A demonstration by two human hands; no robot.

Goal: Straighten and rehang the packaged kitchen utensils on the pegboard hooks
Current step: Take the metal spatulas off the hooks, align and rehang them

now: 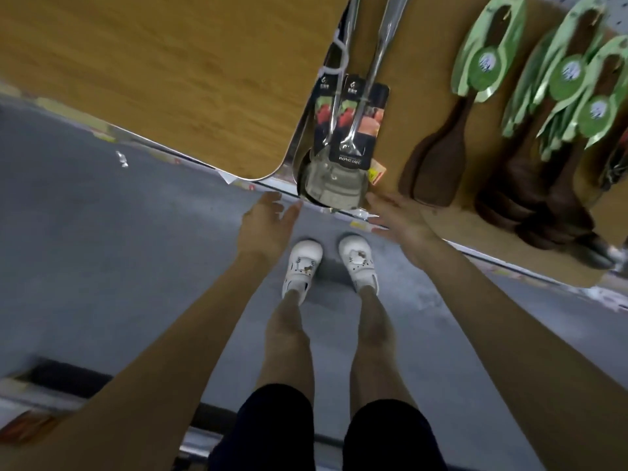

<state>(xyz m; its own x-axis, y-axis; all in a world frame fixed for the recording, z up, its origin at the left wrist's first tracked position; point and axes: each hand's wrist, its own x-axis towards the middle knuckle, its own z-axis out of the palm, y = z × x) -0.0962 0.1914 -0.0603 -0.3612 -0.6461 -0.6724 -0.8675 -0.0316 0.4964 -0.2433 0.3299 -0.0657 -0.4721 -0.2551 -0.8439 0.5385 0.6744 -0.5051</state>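
Observation:
Two steel spatulas on black printed cards (353,130) hang side by side at the top centre, their shiny blades (331,188) at the bottom. My left hand (266,224) is just below and left of the blades, fingers spread and holding nothing. On the other side of the blades, my right hand (397,220) is also empty with fingers apart. Neither hand touches the packages. Dark wooden spatulas with green card sleeves (489,62) hang to the right, several of them bunched together (557,137).
A wood-grain panel (153,73) juts out at the upper left beside the steel spatulas. The brown display board (424,79) backs the utensils. Grey floor (102,249) lies below, with my white shoes (329,263) under the hands. A shelf edge (492,263) runs along the right.

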